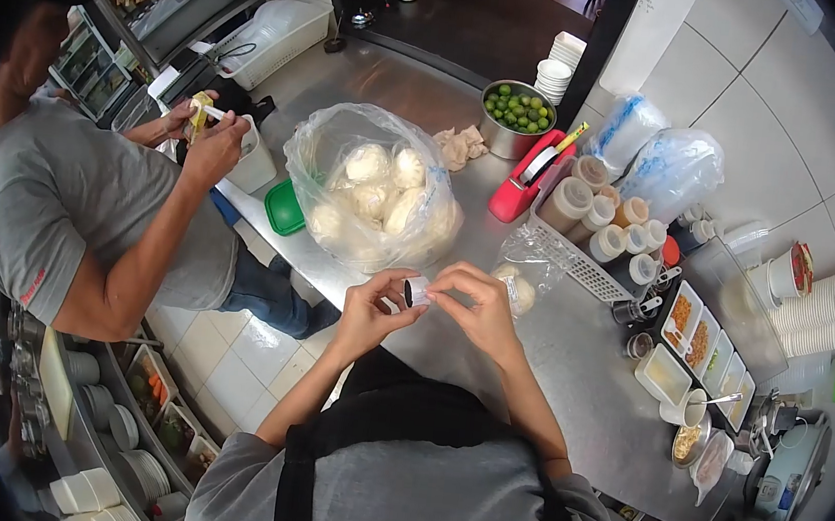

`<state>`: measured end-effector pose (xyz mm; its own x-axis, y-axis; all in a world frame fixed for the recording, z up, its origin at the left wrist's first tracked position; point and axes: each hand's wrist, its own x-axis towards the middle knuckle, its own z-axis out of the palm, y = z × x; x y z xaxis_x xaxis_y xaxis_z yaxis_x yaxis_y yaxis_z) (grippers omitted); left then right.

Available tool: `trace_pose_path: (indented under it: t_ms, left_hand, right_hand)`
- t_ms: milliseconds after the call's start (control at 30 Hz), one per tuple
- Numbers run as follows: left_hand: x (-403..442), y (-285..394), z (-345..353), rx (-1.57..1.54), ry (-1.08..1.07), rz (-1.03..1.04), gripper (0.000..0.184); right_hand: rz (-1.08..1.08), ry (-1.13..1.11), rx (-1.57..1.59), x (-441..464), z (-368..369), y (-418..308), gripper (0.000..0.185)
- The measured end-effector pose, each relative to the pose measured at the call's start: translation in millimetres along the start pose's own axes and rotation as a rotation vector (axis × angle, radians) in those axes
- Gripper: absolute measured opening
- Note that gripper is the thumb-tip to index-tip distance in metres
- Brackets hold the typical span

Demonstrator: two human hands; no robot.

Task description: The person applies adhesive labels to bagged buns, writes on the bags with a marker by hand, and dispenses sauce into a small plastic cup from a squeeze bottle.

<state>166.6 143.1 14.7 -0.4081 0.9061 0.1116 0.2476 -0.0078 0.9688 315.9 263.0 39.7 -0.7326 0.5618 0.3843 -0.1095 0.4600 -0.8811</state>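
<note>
My left hand [378, 309] is closed around a small white roll of labels [417, 292] with a dark inner side. The fingertips of my right hand [481, 312] pinch the edge of the white piece from the other side. Just beyond my right hand lies a small clear bag [529, 271] with one pale round ball [515, 291] inside. A large clear plastic bag [312, 155] stands past my left hand, holding several pale balls [367, 163] that look wrapped.
A red tape dispenser [512, 201] and a metal bowl of limes [491, 131] stand behind. On the right, a white basket [587, 275] holds several sauce bottles [566, 202]. A green lid [285, 210] lies left. A co-worker [131, 203] peels something yellow at the left.
</note>
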Motion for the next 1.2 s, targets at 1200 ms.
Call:
trace_pose_path:
  t_ms: [1200]
  left_hand:
    - [-1,5,1,0.293,0.282,0.163,0.036]
  right_hand:
    - [-0.276,0.324,-0.536,-6,33,-2,0.010]
